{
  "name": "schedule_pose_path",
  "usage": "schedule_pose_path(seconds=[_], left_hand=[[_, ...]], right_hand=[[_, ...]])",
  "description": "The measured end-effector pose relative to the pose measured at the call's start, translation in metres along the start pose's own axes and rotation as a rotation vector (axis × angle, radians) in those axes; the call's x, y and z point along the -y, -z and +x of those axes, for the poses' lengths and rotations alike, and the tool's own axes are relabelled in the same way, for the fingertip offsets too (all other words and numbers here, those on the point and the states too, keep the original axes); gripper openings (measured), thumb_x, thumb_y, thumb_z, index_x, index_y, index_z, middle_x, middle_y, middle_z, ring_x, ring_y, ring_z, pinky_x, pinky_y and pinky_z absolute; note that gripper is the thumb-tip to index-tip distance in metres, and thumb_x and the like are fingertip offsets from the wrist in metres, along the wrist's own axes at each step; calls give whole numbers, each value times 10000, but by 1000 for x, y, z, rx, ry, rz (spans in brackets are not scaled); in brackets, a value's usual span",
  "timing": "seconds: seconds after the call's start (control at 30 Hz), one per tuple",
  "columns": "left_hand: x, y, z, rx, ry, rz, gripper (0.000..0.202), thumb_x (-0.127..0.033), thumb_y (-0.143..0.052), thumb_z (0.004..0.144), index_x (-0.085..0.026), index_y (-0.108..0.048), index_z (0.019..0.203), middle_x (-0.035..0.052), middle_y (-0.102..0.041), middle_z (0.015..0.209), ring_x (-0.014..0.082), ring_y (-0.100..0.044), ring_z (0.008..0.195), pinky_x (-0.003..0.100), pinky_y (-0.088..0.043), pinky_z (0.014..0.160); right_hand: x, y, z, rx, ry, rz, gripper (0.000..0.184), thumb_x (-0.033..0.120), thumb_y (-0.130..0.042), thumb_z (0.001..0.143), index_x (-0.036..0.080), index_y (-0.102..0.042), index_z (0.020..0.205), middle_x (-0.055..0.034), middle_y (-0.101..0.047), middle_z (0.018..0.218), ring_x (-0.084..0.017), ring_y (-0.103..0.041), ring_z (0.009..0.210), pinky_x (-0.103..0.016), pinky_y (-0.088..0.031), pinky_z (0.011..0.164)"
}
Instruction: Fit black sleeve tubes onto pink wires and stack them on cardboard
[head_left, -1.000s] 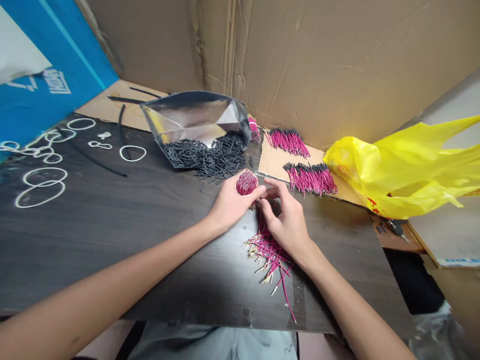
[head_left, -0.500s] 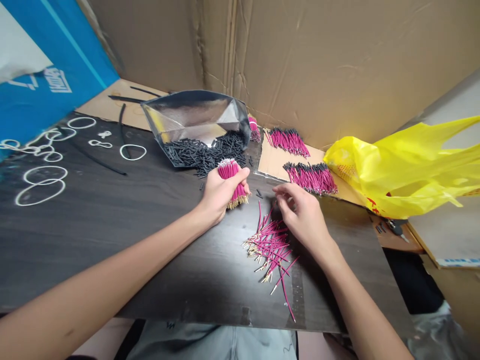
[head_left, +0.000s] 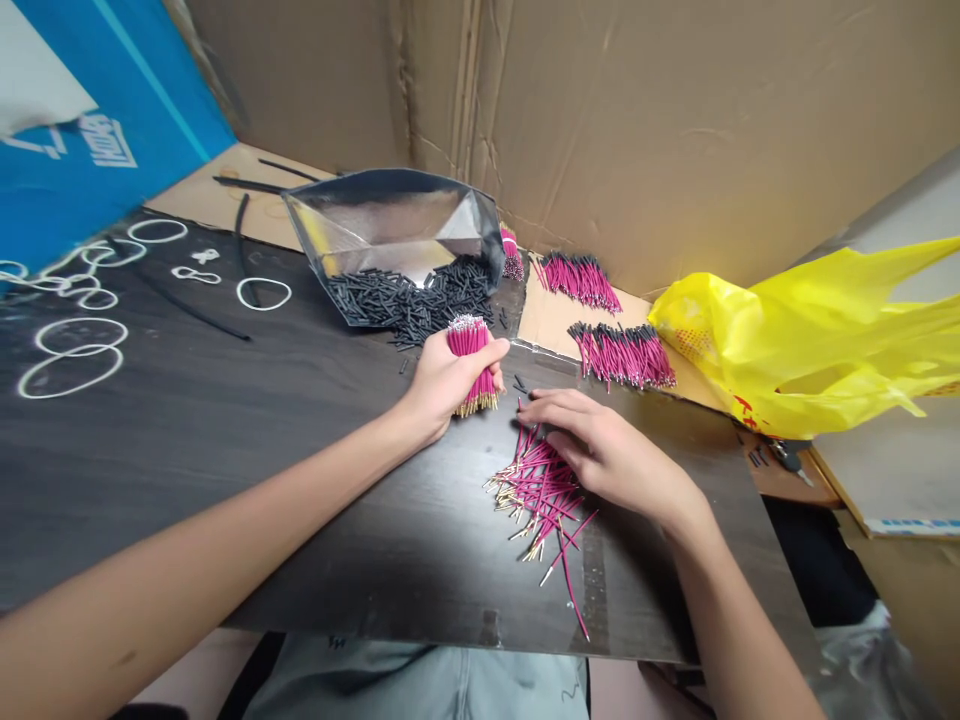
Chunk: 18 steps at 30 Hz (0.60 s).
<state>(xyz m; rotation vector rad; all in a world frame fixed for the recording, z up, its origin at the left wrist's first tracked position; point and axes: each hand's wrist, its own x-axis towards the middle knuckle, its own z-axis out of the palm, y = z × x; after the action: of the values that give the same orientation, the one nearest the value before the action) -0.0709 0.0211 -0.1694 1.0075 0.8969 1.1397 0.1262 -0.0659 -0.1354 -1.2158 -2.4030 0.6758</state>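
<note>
My left hand (head_left: pixel 433 388) is wrapped round an upright bundle of short magenta wires (head_left: pixel 466 340), silvery tips at the top and gold ends at the bottom. To its right, my right hand (head_left: pixel 619 452) reaches over the upper edge of a loose pile of the same wires (head_left: pixel 536 490). Its fingers are stretched out and the thumb is apart from them; I see nothing held there. A few small black tube pieces (head_left: pixel 519 383) lie just beyond its fingertips. Behind the bundle, a silver-lined bag (head_left: pixel 375 225) lies on its side, with many short black tubes (head_left: pixel 420 300) spilling from its mouth.
Two rows of black-capped magenta wires (head_left: pixel 626 355) rest on cardboard (head_left: pixel 544 315) at the back right, near a banded bundle (head_left: pixel 511 252). A yellow plastic bag (head_left: pixel 810 340) lies on the right. White rubber bands (head_left: pixel 71 365) and black tubing (head_left: pixel 191 312) are on the left.
My right hand has moved left and slightly down over the loose wires, and its fingers have straightened out. My left hand still grips the bundle, a little farther right in view.
</note>
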Motion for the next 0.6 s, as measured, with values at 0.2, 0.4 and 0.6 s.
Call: schedule_pose_path(seconds=[0.2,0.4,0.6], left_hand=[[-1,-1,-2,0,-1,20,236,-244,-780,734,-164,-559,713,-5,-580,563,127,-586,480,245,-510,501],[-2,-1,-3,7,-2,53,217,-240,-766,747,-159,-567,720,-5,-588,568,125,-592,495,237,-513,521],[0,-2,-4,19,-9,69,192,-235,-748,775,-154,-576,753,2,-601,561,126,-589,487,237,-510,518]], right_hand=[[-10,-10,4,-56,-61,-239,361,10,-456,936,210,-653,1162,-94,-654,1204,-260,-589,1108,-470,-523,986],[-16,-10,5,-25,-83,-316,280,-19,-453,925,207,-613,968,-81,-632,1096,-236,-550,976,-393,-500,880],[-15,0,1,-59,-75,-244,228,14,-484,971,208,-601,980,-72,-629,1128,-228,-550,1048,-379,-491,932]])
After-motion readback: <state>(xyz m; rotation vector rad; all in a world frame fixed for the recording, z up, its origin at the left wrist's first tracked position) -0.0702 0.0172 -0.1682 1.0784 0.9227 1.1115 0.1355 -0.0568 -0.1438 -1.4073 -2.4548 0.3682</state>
